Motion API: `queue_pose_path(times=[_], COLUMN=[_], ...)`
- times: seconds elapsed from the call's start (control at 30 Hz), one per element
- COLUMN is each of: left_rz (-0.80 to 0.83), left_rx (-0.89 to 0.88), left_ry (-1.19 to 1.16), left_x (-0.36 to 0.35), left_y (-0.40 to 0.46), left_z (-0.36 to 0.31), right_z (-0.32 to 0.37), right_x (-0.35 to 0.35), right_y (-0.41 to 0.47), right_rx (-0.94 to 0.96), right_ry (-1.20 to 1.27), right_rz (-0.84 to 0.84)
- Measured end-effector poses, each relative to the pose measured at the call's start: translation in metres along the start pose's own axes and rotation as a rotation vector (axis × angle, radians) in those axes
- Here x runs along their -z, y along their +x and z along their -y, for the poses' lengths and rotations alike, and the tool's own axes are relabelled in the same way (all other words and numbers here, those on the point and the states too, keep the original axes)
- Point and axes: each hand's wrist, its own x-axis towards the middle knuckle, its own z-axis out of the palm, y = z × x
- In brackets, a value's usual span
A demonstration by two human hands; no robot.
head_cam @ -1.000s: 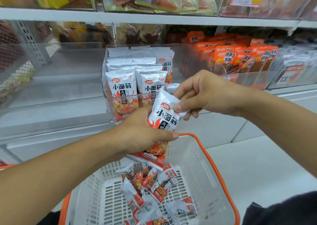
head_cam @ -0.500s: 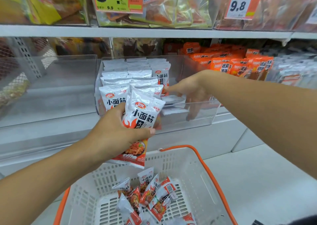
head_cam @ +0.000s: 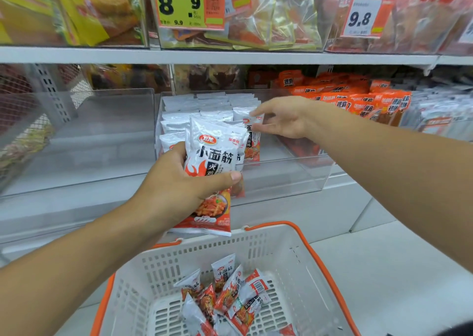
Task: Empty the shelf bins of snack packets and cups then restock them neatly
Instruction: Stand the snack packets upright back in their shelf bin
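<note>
My left hand (head_cam: pixel 176 189) grips a small stack of white-and-red snack packets (head_cam: pixel 213 161), held upright in front of the clear shelf bin (head_cam: pixel 286 182). Rows of the same packets (head_cam: pixel 194 110) stand in the bin's left and middle part. My right hand (head_cam: pixel 284 119) reaches into the bin from the right. Its forefinger and thumb pinch the top of a standing packet (head_cam: pixel 252 143) at the front of the right-hand row. The bin's right part holds no packets.
A white basket with orange rim (head_cam: pixel 279 248) sits below my hands, several loose packets (head_cam: pixel 230 294) in it. A clear bin (head_cam: pixel 102 131) stands to the left, orange packets (head_cam: pixel 358 100) to the right. A shelf (head_cam: pixel 230 56) with price tags runs overhead.
My right hand took one packet from the left hand's stack, carried it into the bin and now holds it standing there. The left hand rose with its stack towards the bin.
</note>
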Motion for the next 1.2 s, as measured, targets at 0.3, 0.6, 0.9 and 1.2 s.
queue_pose_path(times=[0.3,0.6,0.9,1.2], left_rz=[-0.103,-0.03,-0.156,0.015], left_rx=[-0.202,-0.292,-0.28,-0.262], left_ry=[-0.182,0.243,0.702,0.965], left_x=[-0.038,-0.08,-0.079,-0.05], left_y=[0.043,0.142,0.157,0.161], left_z=[-0.03,-0.04,-0.038,-0.04], right_z=[-0.021,-0.001,0.007,-0.019], right_x=[0.019,0.049,0.052,0.045], right_y=[0.017,0.01,-0.022,-0.004], right_rx=[0.195,0.107,0.296,0.511], right_ry=[-0.254,0.029,-0.428,-0.679], right_rz=[-0.121,-0.077,0.274,0.018])
